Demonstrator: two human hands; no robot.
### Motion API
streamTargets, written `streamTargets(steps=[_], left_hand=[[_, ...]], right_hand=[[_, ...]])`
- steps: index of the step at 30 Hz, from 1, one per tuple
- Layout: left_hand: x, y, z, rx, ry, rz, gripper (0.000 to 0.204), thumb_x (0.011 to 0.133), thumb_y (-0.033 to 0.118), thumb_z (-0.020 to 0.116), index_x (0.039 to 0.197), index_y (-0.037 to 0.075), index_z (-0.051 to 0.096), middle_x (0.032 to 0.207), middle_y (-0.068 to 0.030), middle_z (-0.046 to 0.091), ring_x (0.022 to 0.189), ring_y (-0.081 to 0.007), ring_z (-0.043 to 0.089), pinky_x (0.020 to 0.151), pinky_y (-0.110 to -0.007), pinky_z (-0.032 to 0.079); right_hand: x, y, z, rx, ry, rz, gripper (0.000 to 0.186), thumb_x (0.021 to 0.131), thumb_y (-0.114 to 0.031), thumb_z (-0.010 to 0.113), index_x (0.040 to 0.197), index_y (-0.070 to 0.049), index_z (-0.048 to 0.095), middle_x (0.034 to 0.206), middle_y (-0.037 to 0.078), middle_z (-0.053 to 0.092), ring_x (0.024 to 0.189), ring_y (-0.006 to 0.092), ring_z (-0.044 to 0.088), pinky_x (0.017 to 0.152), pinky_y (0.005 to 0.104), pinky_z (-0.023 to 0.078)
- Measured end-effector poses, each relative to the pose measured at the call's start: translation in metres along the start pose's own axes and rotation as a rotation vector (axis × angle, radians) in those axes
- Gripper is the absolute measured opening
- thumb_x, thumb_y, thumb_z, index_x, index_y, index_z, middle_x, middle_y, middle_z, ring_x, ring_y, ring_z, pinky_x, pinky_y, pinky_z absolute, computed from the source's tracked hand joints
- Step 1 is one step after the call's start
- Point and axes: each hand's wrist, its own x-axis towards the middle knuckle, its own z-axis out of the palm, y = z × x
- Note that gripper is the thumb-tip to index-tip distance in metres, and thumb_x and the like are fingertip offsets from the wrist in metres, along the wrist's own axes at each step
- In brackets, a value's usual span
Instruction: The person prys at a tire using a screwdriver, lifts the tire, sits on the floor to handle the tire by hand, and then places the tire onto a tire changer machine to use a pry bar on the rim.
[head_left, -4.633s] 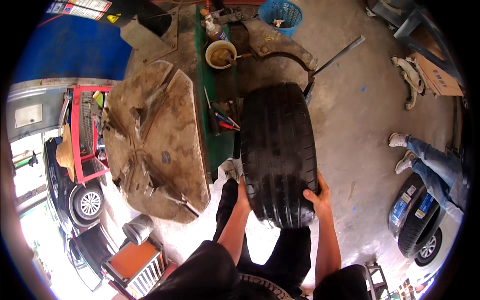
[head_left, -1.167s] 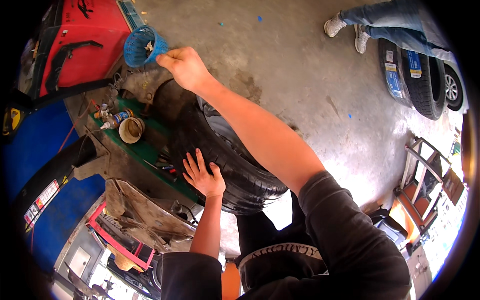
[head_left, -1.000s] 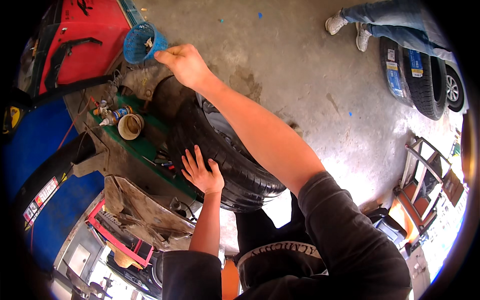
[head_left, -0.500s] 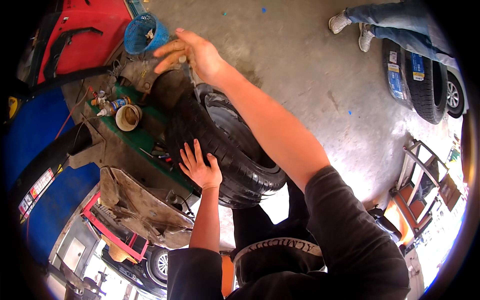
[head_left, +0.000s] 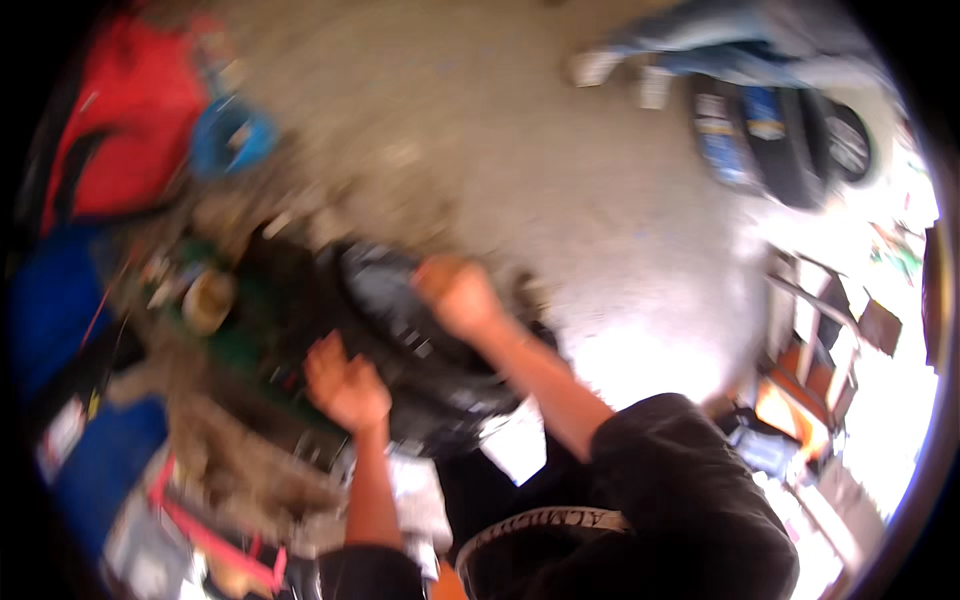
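Note:
A black car tyre (head_left: 440, 390) lies tilted in front of me, with a dark wheel opening facing up and to the right. My left hand (head_left: 347, 388) is at the tyre's left side by the tread, open with its fingers apart and holding nothing visible. My right hand (head_left: 460, 298) is over the tyre's right upper part, near the opening's edge. Its fingers look bent, but motion blur smears them. Whether either hand touches the rubber is unclear.
A pale cup (head_left: 208, 302) stands on a greenish surface to the left. Beyond it are a blue basket (head_left: 232, 140) and a red car door (head_left: 135, 120). Labelled tyres (head_left: 780, 150) stand at the far right beside another person's legs (head_left: 720, 45). A metal-framed stand (head_left: 830, 320) is at right.
My right hand has swung back from the far side toward me, over the tyre. The left hand has lifted or shifted slightly. The whole view has moved and blurred.

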Motion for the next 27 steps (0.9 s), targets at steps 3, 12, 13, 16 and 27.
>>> streamTargets(steps=[3,12,13,16,27], left_hand=[[0.002,0.008,-0.013,0.404,0.024,0.211,0.050,0.105,0.034,0.046,0.140,0.000,0.057,0.145,-0.0228,0.054,0.135,-0.0394,0.048,0.116,-0.049,0.034],[0.002,0.047,-0.021,0.324,0.181,-0.083,0.054,0.107,0.045,0.040,0.144,0.010,0.058,0.148,-0.0192,0.053,0.136,-0.0424,0.047,0.112,-0.056,0.036],[0.003,0.053,-0.021,0.325,0.170,-0.094,0.054,0.107,0.044,0.040,0.144,0.010,0.058,0.148,-0.0197,0.053,0.136,-0.0427,0.047,0.112,-0.056,0.036],[0.008,0.073,-0.021,0.303,0.161,-0.093,0.056,0.107,0.045,0.037,0.146,0.011,0.055,0.149,-0.0201,0.052,0.137,-0.0428,0.046,0.113,-0.057,0.034],[0.037,0.030,-0.002,0.202,0.164,0.123,0.053,0.107,0.043,0.037,0.144,0.008,0.053,0.141,-0.0183,0.057,0.131,-0.0332,0.052,0.108,-0.052,0.041]], right_hand=[[-0.056,-0.050,0.001,0.368,-0.205,0.127,0.019,0.083,-0.023,0.068,0.093,-0.007,0.072,0.094,0.014,0.070,0.088,0.0334,0.068,0.072,0.0436,0.056],[0.091,-0.097,0.019,0.900,-0.105,0.492,0.121,0.071,-0.073,0.077,0.154,0.001,0.030,0.147,0.027,0.047,0.134,0.0425,0.049,0.110,0.0488,0.043],[0.122,-0.103,0.025,0.958,-0.085,0.453,0.118,0.074,-0.073,0.075,0.154,0.001,0.030,0.147,0.025,0.048,0.134,0.0414,0.049,0.109,0.0497,0.043],[0.182,-0.107,0.046,0.953,0.094,0.373,0.097,0.076,-0.051,0.075,0.148,0.002,0.038,0.141,0.024,0.052,0.129,0.0426,0.051,0.107,0.0498,0.044],[0.290,-0.122,0.079,0.526,-0.162,0.398,0.016,0.074,-0.021,0.071,0.081,-0.007,0.068,0.091,0.017,0.066,0.095,0.0347,0.064,0.087,0.0465,0.049]])
